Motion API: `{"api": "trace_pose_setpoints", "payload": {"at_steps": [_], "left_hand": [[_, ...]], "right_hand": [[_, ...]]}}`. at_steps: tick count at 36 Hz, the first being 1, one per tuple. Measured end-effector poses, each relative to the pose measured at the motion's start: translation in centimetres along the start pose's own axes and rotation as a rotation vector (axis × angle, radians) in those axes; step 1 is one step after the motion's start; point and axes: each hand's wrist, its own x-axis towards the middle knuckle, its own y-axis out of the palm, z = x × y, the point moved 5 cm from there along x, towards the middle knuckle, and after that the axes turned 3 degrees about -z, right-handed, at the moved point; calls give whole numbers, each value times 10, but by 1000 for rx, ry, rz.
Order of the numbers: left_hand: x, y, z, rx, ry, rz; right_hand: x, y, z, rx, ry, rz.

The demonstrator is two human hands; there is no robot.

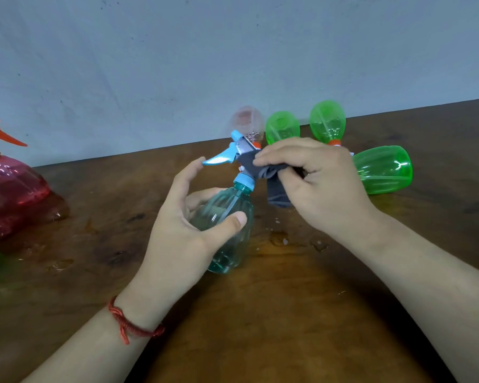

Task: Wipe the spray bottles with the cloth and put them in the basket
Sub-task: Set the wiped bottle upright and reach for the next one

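Both forearms bare, no sleeves; red braided cord bracelet (134, 322) knotted round left wrist

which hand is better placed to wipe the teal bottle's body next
Right. The right hand pinches the grey cloth at the spray head, just above the body; the left hand grips the teal bottle, steadying it.

A bare indoor room — scuffed pale wall (177, 51) behind a stained wooden table (260, 313).

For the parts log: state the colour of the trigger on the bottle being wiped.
Light blue trigger, seen best in the head view.
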Motion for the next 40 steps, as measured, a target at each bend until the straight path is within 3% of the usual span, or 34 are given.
{"api": "trace_pose_setpoints", "payload": {"at_steps": [3, 7, 11, 15, 17, 21, 23, 29, 37, 40], "left_hand": [[-3, 6, -4, 29, 44, 40], [-10, 10, -6, -59, 66, 16], [-9, 6, -1, -130, 35, -13], [-7, 5, -3, -56, 77, -21], [-5, 4, -5, -23, 111, -31], [-5, 4, -10, -4, 150, 8], [-8, 6, -11, 0, 160, 49], [-10, 9, -11, -92, 148, 83], [-10, 9, -8, -158, 127, 31], [-5, 0, -11, -199, 124, -58]], "right_hand": [[0, -9, 4, -42, -29, -122], [-1, 4, 12, -161, -165, -18], [-1, 7, 11, -165, -155, 54], [4, -2, 6, -134, -147, 95], [7, -11, 3, -8, -63, 27], [11, -29, -15, 232, 210, -267], [13, -29, -19, 310, 276, -310], [4, -4, -9, 509, 330, -41], [2, -2, -13, 469, 310, -32], [0, -1, -18, 437, 338, -22]]}}
